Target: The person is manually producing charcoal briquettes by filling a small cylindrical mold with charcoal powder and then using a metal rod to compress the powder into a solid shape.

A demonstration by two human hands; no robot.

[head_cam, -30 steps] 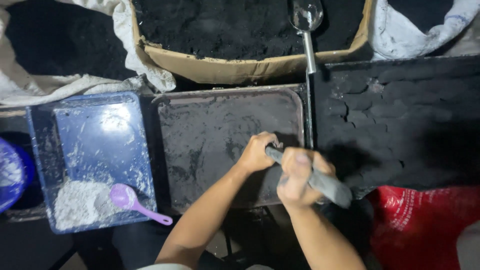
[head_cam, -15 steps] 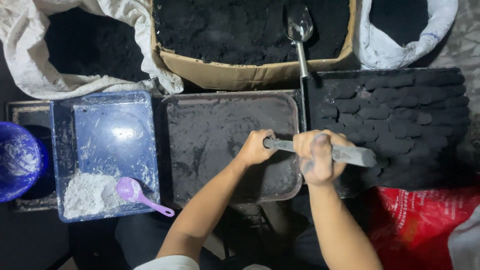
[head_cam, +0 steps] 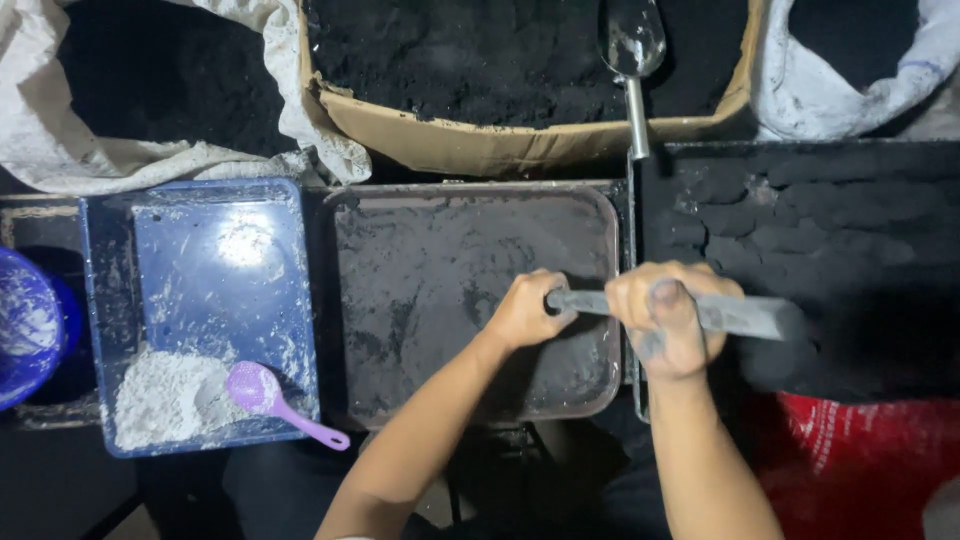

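- grey metal bar [head_cam: 700,311] lies level across both fists, over the right rim of the dark tray [head_cam: 470,300]; one end sits in the left hand [head_cam: 525,312], the middle in the right hand [head_cam: 668,325], and the free end juts out past the right fingers over the black slab.
- left fingers [head_cam: 540,285] are curled tight round the bar's near end, just above the tray floor; right fingers [head_cam: 650,300] are wrapped round its shaft, thumb up, smudged with black dust.
- under and left of the left fingers the tray holds only a thin smear of black powder, so by my judgement most of its load is already moved or pressed; whether more is to come cannot be told.
- right of the right fingers, a board of black pressed lumps [head_cam: 830,230] is well filled, with a darker patch below the bar's tip.
- both forearms rise from the bottom edge, elbows low, wrists nearly level with each other.
- beyond the fingers: a cardboard box of black powder [head_cam: 480,150] with a metal scoop [head_cam: 632,50].
- far left: blue tray [head_cam: 200,260] with white powder and a purple spoon [head_cam: 270,395].
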